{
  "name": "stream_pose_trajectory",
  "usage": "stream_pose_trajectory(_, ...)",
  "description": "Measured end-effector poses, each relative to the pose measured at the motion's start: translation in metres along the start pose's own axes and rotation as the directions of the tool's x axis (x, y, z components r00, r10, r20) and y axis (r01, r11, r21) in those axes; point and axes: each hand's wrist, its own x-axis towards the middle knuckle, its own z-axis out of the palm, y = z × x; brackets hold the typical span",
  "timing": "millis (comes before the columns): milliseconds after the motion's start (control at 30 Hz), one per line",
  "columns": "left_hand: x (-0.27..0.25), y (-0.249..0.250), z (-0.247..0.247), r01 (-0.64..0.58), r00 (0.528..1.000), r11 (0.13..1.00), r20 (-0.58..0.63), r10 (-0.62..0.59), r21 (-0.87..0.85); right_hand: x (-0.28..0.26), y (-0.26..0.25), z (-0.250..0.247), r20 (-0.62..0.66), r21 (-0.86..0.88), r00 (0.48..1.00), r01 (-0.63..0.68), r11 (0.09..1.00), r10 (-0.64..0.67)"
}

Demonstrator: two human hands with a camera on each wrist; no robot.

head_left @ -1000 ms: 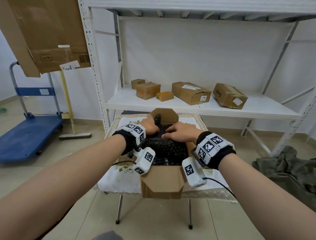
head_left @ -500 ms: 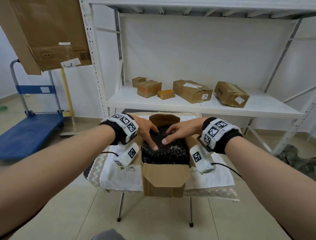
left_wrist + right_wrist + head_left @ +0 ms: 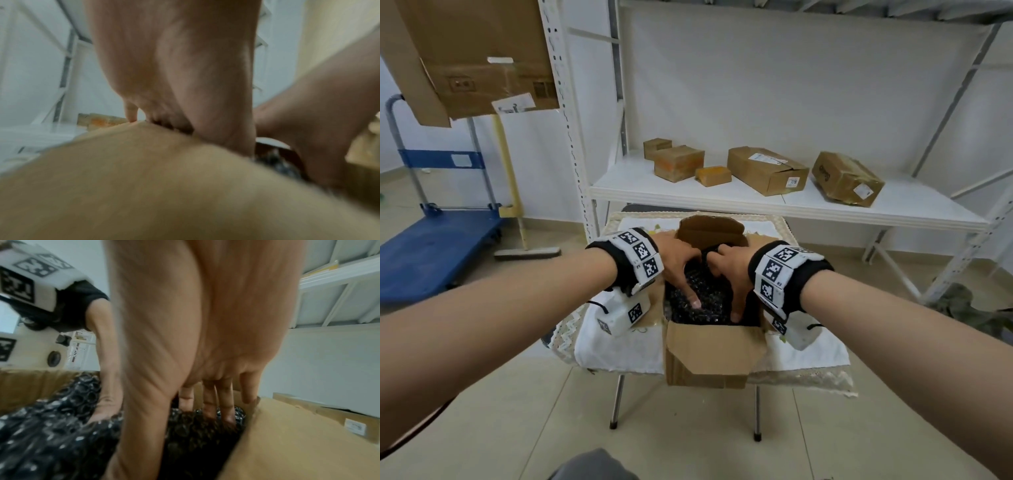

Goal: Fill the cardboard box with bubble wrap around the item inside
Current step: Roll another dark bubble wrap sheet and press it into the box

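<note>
An open cardboard box (image 3: 709, 353) sits on a small cloth-covered table, filled to the top with black bubble wrap (image 3: 705, 294). The item inside is hidden under the wrap. My left hand (image 3: 681, 270) presses down on the wrap's left half, thumb tip on its top. My right hand (image 3: 729, 274) presses on the right half, its thumb pushed down along the box's right wall. In the right wrist view, the straight fingers (image 3: 226, 405) of my right hand (image 3: 205, 321) dig into the bubble wrap (image 3: 61, 434) by the far flap. In the left wrist view, the box's flap (image 3: 144, 178) hides most of my left hand (image 3: 174, 81).
The table's white cloth (image 3: 619, 346) hangs over thin metal legs. Behind it a white shelf (image 3: 722, 198) carries several cardboard boxes. A blue trolley (image 3: 431, 246) and a broom (image 3: 527, 251) stand at the left. A crumpled cloth (image 3: 969, 308) lies on the floor at the right.
Both hands have slid from the top of the wrap toward its far side and edges and now press deeper. My right thumb has gone down beside the right wall.
</note>
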Motion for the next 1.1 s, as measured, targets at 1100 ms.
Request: stream_pose_trajectory(1100,-0.015,0.012,0.014,-0.019,0.999,0.967,-0.037,0.029,0.252,-0.016,-0.013,0.015,-0.1,-0.092,0.991,0.079,0.993,-0.088)
